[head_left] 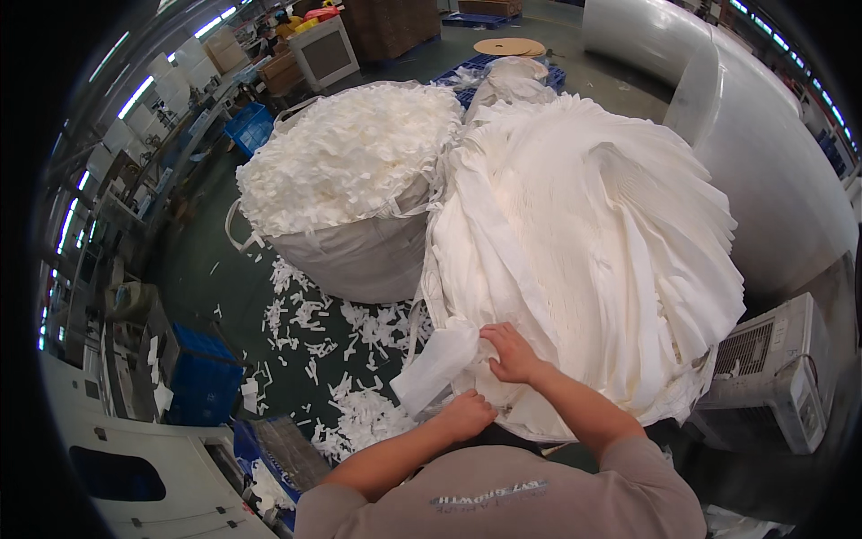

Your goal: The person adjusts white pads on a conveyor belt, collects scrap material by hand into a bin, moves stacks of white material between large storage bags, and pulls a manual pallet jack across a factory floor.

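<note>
A big heap of long white nonwoven fabric strips (pixel 575 242) fills a sack in front of me. A short flap of white fabric (pixel 437 366) hangs over the heap's near left edge. My right hand (pixel 514 354) has its fingers bent over the upper end of that flap, pinching it against the heap. Just below and to the left, my left hand (pixel 469 414) is closed in a loose fist beside the flap's lower edge. Whatever lies inside those fingers is hidden.
Left of the heap stands a bulk bag (pixel 350 256) topped with white scraps (pixel 359 144). Loose scraps (pixel 364 418) litter the green floor. Large wrapped rolls (pixel 763 153) and a boxy white appliance (pixel 763 373) stand on the right. A blue crate (pixel 205 373) sits at left.
</note>
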A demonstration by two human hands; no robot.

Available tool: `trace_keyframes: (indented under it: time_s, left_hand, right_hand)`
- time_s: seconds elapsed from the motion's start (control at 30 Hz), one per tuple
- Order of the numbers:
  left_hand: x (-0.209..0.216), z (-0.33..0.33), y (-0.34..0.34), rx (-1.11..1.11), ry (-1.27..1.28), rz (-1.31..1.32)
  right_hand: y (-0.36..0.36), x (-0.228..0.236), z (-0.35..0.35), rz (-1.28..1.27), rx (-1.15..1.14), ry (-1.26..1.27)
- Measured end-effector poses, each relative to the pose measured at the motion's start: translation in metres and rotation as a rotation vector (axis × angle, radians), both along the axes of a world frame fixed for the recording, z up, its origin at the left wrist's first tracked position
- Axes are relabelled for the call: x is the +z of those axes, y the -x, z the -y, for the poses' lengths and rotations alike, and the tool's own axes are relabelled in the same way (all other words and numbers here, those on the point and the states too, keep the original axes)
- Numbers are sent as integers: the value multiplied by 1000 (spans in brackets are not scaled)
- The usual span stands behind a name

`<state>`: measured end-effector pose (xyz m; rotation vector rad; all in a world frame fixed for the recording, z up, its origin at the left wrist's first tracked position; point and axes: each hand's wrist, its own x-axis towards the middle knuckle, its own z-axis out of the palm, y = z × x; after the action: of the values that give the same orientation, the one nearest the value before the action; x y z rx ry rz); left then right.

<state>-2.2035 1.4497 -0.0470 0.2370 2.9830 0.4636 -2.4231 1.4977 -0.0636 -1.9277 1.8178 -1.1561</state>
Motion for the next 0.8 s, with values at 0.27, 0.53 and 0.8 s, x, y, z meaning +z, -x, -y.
trace_keyframes:
  time_s: [0.27,0.53,0.8]
  left_hand:
    - [-4,2,-7,-20,-9,59]
    - [-7,10,-5,72,-57,-14]
    - [-12,24,-18,193,73,-31]
  right_hand:
    - [-73,36,79,-406,52,148]
    - [-47,9,107,-134,157,-127]
    - [82,-56,-15,398,-146,-330]
